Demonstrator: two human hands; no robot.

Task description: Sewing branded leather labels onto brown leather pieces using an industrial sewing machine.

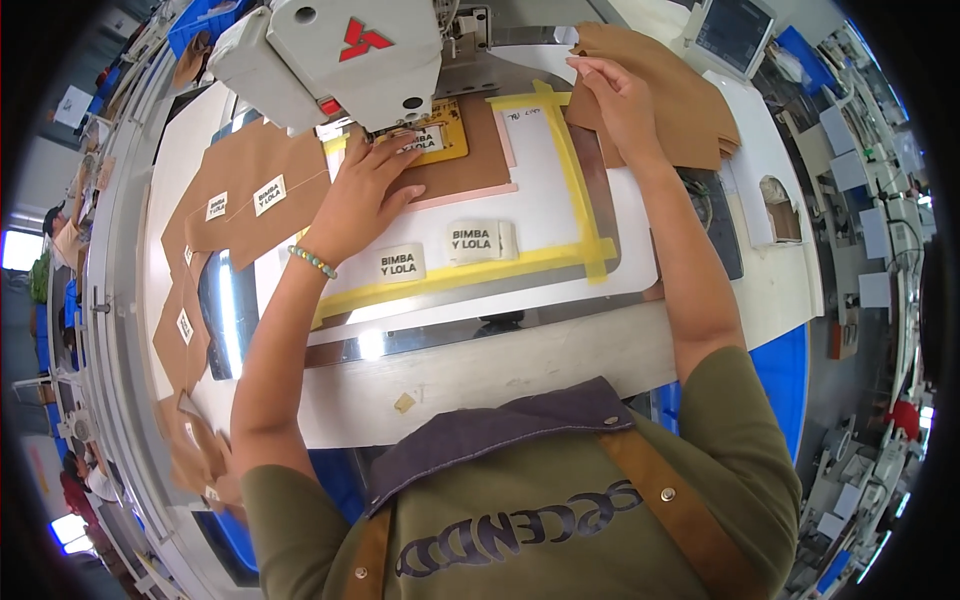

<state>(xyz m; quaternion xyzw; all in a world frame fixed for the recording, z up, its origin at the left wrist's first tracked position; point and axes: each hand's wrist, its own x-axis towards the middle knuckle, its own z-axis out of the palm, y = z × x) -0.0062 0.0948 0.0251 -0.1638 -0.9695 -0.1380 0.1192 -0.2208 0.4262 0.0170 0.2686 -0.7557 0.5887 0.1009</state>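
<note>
My left hand (372, 190) lies with fingers spread beside the sewing machine needle area, its fingertips at a yellow template (452, 128) that frames a white label (428, 138). Under the template is a brown fabric panel (485, 165), bordered by pink strips, and my thumb rests near its front edge. Up at the right, my right hand (622, 105) is closed in a pinch over the near-left part of a stack of brown pieces (690, 110). What sits between those fingertips, if anything, is too small to make out.
The white sewing machine head (345, 55) hangs above the work. Loose white labels (402, 263) lie on the white board, edged with yellow tape (450, 262). Labelled brown pieces (240, 170), joined by thread, trail off the left side. A screen (735, 35) stands at back right.
</note>
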